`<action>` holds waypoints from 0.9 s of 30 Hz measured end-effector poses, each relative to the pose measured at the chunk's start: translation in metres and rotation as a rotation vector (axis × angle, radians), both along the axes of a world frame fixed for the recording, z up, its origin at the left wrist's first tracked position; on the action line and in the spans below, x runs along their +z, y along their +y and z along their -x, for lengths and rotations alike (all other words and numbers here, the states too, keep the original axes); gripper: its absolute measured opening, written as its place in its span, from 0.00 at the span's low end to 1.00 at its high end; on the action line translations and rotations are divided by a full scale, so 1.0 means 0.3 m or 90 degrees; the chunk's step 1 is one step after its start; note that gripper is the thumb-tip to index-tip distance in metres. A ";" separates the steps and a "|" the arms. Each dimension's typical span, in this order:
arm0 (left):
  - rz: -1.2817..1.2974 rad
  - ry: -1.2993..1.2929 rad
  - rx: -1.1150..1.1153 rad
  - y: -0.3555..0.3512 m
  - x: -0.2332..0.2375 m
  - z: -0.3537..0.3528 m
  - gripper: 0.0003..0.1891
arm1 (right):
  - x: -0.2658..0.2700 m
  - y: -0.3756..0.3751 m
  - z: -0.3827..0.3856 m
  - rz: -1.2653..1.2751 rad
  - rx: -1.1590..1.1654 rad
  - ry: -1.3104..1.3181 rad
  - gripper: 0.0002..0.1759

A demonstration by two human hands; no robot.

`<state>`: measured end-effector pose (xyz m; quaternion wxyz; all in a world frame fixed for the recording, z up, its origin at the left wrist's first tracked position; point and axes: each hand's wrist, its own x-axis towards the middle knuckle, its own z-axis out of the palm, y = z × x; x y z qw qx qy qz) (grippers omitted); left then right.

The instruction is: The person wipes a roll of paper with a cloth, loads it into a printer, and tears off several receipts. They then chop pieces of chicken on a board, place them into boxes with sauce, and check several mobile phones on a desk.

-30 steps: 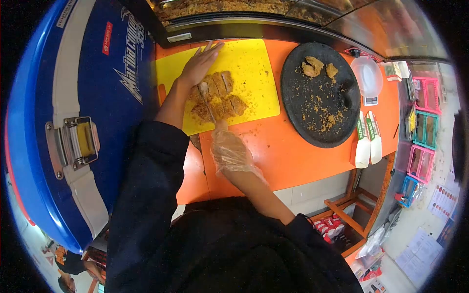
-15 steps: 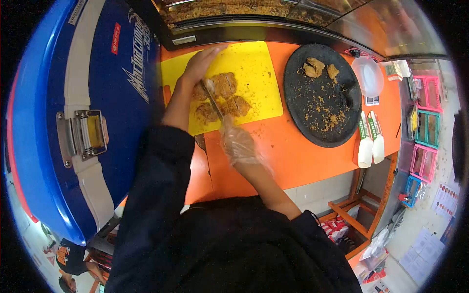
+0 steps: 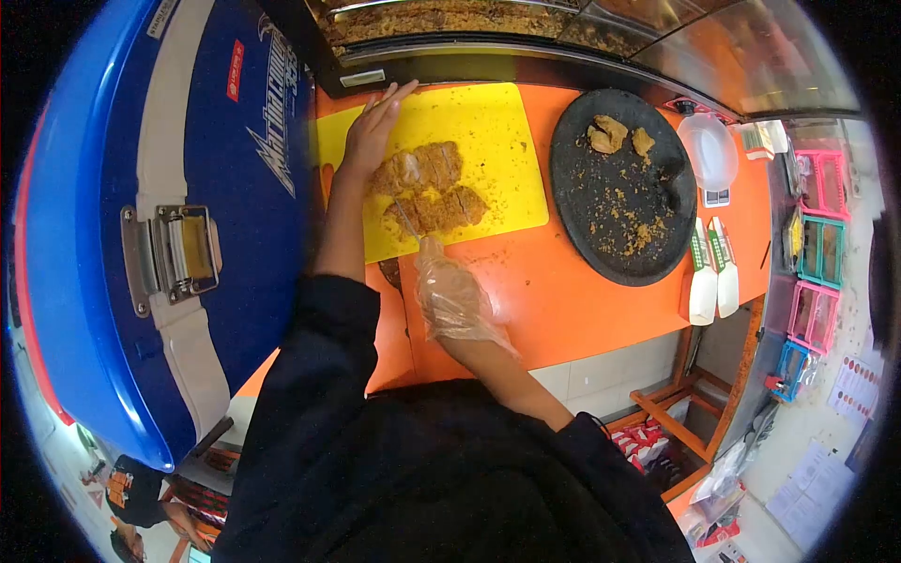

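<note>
Breaded fried meat (image 3: 436,208), sliced in places, lies in two rows on a yellow cutting board (image 3: 502,122). My right hand (image 3: 455,291), in a clear plastic glove, is closed around a knife (image 3: 410,221) just below the board's near edge. The blade reaches the left end of the lower row; much of it is hard to make out against the meat. My bare left hand (image 3: 371,136) is over the board's left side, fingers stretched out and slightly apart, beside the upper row. Crumbs are scattered over the board.
Right of the board, a round black stone plate (image 3: 587,220) carries two fried pieces (image 3: 607,134) and crumbs. Beyond it are a clear plastic bowl (image 3: 709,150) and two paper boxes (image 3: 725,272). A large blue cooler box (image 3: 249,253) borders the left; a glass display case (image 3: 450,23) stands behind.
The knife has moved from across both rows to the left end of the lower row. My right hand has drawn back slightly, and my left hand's fingers have spread.
</note>
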<state>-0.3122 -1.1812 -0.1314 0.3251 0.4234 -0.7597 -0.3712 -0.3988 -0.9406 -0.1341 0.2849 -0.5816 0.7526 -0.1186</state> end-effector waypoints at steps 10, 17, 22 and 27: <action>-0.088 -0.111 -0.085 -0.057 -0.116 0.030 0.25 | 0.343 -0.147 0.035 -0.290 -0.198 -0.265 0.20; -0.117 -0.141 -0.067 -0.060 -0.124 0.018 0.28 | 0.409 -0.167 0.040 -0.345 -0.130 -0.240 0.27; -0.145 -0.111 -0.051 -0.056 -0.119 0.018 0.26 | 0.362 -0.176 0.041 -0.342 -0.153 -0.259 0.28; -0.101 -0.117 -0.041 -0.037 -0.103 0.023 0.25 | 0.344 -0.184 0.027 -0.397 -0.275 -0.311 0.32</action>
